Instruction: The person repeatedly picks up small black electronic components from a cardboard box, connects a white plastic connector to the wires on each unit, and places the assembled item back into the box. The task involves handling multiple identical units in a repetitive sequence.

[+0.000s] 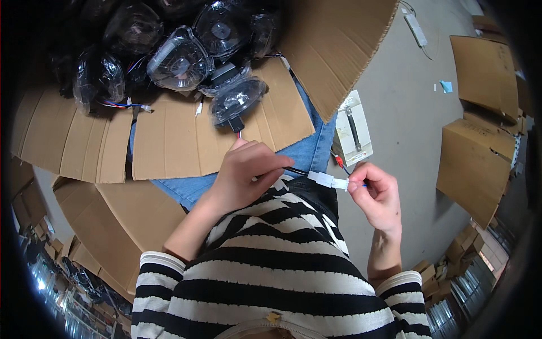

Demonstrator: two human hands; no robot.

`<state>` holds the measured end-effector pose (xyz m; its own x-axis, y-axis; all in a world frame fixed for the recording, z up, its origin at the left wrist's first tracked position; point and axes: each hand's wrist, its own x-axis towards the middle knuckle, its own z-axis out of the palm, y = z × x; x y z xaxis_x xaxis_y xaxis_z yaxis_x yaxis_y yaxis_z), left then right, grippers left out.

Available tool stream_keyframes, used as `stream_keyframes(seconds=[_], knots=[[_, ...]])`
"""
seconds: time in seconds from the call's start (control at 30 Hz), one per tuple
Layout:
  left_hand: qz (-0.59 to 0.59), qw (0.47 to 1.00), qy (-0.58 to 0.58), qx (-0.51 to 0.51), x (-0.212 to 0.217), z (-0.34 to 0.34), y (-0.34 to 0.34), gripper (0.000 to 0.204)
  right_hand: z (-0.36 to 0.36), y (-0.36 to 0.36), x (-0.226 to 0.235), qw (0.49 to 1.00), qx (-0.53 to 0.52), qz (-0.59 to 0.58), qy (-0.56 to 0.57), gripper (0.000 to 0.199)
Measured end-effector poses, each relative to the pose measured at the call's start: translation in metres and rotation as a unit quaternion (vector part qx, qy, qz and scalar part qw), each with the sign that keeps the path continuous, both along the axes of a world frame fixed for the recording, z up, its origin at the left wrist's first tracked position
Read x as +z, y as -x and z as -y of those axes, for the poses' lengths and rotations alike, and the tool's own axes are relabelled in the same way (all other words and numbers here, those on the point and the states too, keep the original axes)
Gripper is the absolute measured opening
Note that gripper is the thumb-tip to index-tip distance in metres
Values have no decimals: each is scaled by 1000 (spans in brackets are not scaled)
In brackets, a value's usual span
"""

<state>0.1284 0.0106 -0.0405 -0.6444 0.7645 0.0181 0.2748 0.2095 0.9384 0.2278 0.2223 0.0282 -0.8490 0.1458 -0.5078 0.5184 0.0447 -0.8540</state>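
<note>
A white two-part plug connector (328, 180) sits in the space between my hands, its halves joined or lined up; I cannot tell if they are fully seated. My left hand (245, 172) pinches the black cable (296, 170) that enters the connector's left side. At its right end my right hand (374, 192) grips the connector where blue wires come out. Just beyond my left hand lies a plastic-wrapped lamp unit (240, 100) with a black socket, its thin wires running toward that hand. A red wire connector (339, 161) hangs near my right hand.
Several wrapped lamp units (179, 59) are piled on cardboard flaps (175, 138) over my knees. A white box with a black handle (354, 127) stands on the floor to the right. Farther right are open cartons (474, 164) and a white power strip (416, 29).
</note>
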Motion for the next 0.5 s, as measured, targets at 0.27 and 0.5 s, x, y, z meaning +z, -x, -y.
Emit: stream_keyframes(seconds=[0.27, 0.5], knots=[[-40, 999, -19, 7, -9, 0, -11, 20, 0, -9, -18, 997, 35, 42, -46, 6], [9, 967, -91, 236, 43, 61, 2, 15, -5, -1, -9, 998, -24, -47, 26, 1]])
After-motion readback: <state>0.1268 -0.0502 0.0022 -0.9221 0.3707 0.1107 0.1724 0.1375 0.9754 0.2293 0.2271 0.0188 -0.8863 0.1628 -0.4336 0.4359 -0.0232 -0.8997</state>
